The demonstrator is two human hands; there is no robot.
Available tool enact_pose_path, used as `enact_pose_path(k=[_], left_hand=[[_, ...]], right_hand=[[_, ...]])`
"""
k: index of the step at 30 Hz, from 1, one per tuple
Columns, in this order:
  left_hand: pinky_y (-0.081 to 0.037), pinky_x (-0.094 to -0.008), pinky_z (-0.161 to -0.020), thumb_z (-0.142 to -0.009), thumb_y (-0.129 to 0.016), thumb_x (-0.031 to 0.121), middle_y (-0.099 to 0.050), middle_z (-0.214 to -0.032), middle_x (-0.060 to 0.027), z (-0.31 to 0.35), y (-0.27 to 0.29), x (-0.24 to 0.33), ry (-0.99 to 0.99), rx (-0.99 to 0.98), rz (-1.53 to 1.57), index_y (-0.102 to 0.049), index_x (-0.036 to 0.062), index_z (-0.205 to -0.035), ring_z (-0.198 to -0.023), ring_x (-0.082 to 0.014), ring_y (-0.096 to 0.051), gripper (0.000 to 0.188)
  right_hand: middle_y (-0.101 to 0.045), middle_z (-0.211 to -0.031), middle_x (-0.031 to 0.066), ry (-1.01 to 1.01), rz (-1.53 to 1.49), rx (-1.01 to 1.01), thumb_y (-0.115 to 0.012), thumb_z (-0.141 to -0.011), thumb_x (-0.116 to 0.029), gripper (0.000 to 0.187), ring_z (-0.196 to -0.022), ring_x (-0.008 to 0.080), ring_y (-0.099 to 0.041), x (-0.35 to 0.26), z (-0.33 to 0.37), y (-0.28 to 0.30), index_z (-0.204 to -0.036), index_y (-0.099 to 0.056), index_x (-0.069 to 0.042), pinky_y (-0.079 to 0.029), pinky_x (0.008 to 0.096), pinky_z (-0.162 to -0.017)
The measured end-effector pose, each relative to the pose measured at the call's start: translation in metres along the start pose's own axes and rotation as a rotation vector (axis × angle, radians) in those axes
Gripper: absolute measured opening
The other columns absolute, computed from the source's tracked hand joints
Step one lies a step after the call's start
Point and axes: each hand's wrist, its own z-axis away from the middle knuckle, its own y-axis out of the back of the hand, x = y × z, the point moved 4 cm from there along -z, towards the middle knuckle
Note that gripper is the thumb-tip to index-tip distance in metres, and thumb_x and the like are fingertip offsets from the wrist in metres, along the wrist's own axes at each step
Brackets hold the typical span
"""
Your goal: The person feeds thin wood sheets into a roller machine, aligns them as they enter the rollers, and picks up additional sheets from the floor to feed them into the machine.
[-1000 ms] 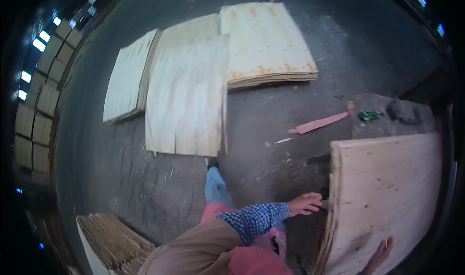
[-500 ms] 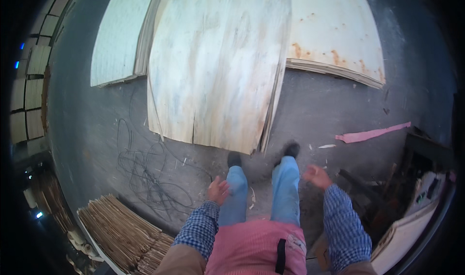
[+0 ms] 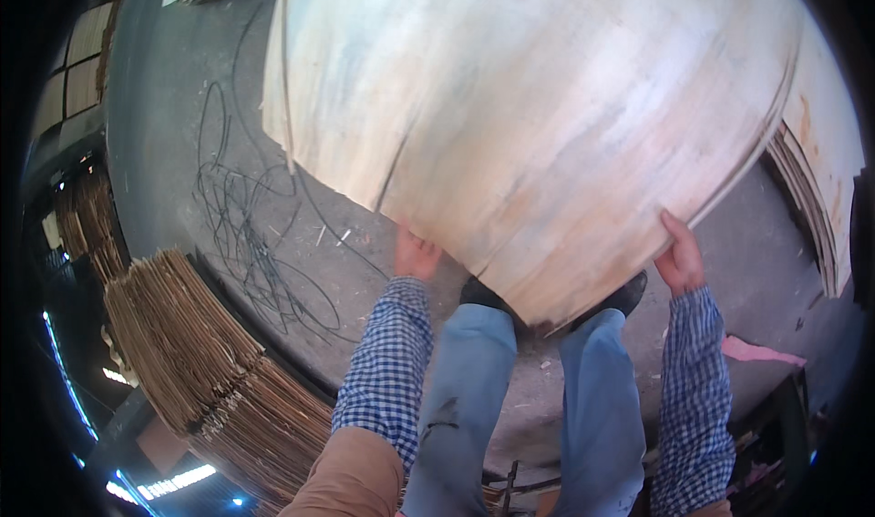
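A large pale wood veneer sheet (image 3: 547,134) with brownish streaks fills the upper middle, its near corner reaching down between my shoes. A split runs inward from its near edge. My left hand (image 3: 418,255) is closed on that near edge, left of the corner, with part of the fingers hidden beneath the sheet. My right hand (image 3: 681,257) grips the right edge, thumb on the top face and the other fingers mostly hidden. Whether more sheets lie within my grip cannot be made out.
Tangled dark cord (image 3: 246,235) lies on the grey floor at left. Stacked brown veneer sheets (image 3: 196,353) stand at the lower left. Another veneer pile (image 3: 820,180) is at far right, with a pink strip (image 3: 764,351) nearer me. Part of a pale stack shows at upper left.
Both hands, apart and holding nothing before, have reached forward and taken hold of the veneer sheet. I am bent closer, and the sheet appears larger and turned in view.
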Motion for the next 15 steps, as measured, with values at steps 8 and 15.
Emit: enact_pose_path(k=[8,15], left_hand=[[-0.042,-0.0485,-0.106,-0.102,-0.045,0.034,-0.05,-0.139,-0.0182,0.158,-0.021,0.037,0.152,-0.045,0.205,-0.039,0.0016,-0.14,-0.127,-0.0306,-0.05,0.05],[-0.032,-0.0499,-0.113,-0.1,-0.044,0.046,-0.047,-0.143,-0.0159,0.369,-0.037,0.094,0.454,-0.246,0.54,-0.04,0.002,-0.142,-0.132,-0.032,-0.044,0.061]], right_hand=[[-0.061,-0.118,0.0194,0.412,0.256,0.336,-0.064,-0.083,0.001,0.049,-0.101,0.025,-0.064,-0.098,0.22,-0.14,-0.128,-0.048,0.01,-0.053,0.0342,-0.088],[-0.069,-0.087,0.0103,0.639,0.585,0.334,-0.068,-0.078,-0.006,0.027,-0.072,0.0178,-0.065,-0.165,0.448,-0.245,-0.101,-0.065,0.009,-0.053,0.0312,-0.064]])
